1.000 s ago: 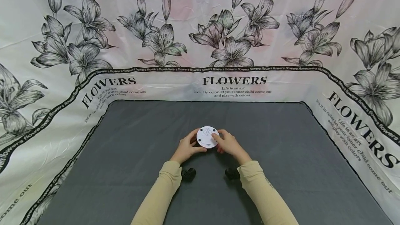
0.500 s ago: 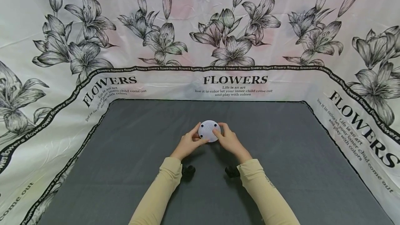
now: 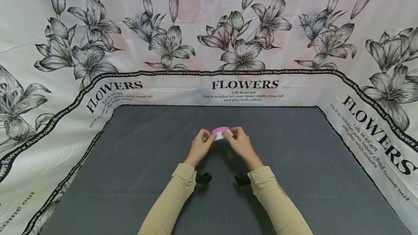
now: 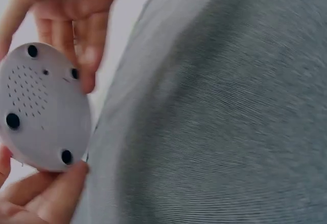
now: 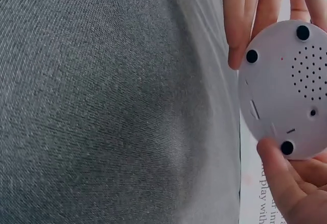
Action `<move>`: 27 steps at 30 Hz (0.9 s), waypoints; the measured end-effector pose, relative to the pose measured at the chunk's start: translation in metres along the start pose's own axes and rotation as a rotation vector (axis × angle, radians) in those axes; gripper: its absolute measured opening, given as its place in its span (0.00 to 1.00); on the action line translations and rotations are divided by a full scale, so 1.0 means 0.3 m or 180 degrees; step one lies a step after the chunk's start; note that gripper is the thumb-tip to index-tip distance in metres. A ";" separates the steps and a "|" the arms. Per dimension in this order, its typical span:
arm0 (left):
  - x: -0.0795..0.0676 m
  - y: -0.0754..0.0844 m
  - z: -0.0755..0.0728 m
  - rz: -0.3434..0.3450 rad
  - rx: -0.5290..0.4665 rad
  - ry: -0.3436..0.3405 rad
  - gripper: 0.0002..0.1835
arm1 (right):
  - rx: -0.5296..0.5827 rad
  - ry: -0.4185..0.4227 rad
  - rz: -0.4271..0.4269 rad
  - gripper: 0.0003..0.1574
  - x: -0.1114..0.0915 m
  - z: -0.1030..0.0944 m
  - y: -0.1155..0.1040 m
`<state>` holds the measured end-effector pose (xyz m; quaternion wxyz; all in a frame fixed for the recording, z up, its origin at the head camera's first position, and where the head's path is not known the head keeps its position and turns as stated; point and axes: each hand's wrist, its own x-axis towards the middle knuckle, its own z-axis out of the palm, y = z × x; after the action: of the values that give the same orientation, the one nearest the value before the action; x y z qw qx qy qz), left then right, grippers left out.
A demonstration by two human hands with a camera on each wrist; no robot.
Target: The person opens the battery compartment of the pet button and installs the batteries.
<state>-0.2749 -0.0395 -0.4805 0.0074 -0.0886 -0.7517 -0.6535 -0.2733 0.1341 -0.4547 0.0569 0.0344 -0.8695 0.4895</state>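
A small round device (image 3: 219,136), white with a pink top, is held between both hands above the grey table. My left hand (image 3: 200,146) pinches its left edge with thumb and fingers. On the opposite edge, my right hand (image 3: 242,145) grips it, thumb over the white side facing me. In the left wrist view the white underside (image 4: 56,111) shows black round feet and a patch of small holes. The right wrist view shows the same underside with a few short slots, and a thumb at its rim.
Grey cloth (image 3: 147,191) covers the table. Behind it and at both sides hangs a white curtain (image 3: 183,86) printed with lilies and lettering. Black wrist mounts (image 3: 204,178) stick out under both cuffs.
The device has tipped so its pink top shows in the head view, where its white underside faced up before. Both hands stay on it, raised slightly farther from me.
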 end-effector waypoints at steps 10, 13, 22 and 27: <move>-0.019 -0.032 0.003 0.0391 0.0125 -0.0131 0.32 | 0.0062 -0.0769 -0.0495 0.49 -0.010 -0.056 0.037; -0.028 -0.044 0.007 0.0464 0.0269 -0.0227 0.40 | -0.0044 -0.0936 -0.0508 0.50 -0.011 -0.052 0.065; -0.037 -0.075 0.005 0.0454 0.0733 -0.0338 0.43 | -0.0463 -0.1017 -0.0351 0.50 -0.021 -0.018 0.112; -0.040 -0.084 -0.001 0.0307 0.0804 -0.0402 0.45 | -0.0568 -0.1037 -0.0442 0.49 -0.034 -0.009 0.119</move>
<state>-0.2668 -0.0445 -0.5067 0.0025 -0.1639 -0.8218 -0.5457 -0.2672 0.1549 -0.4849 -0.0481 0.1680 -0.9026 0.3934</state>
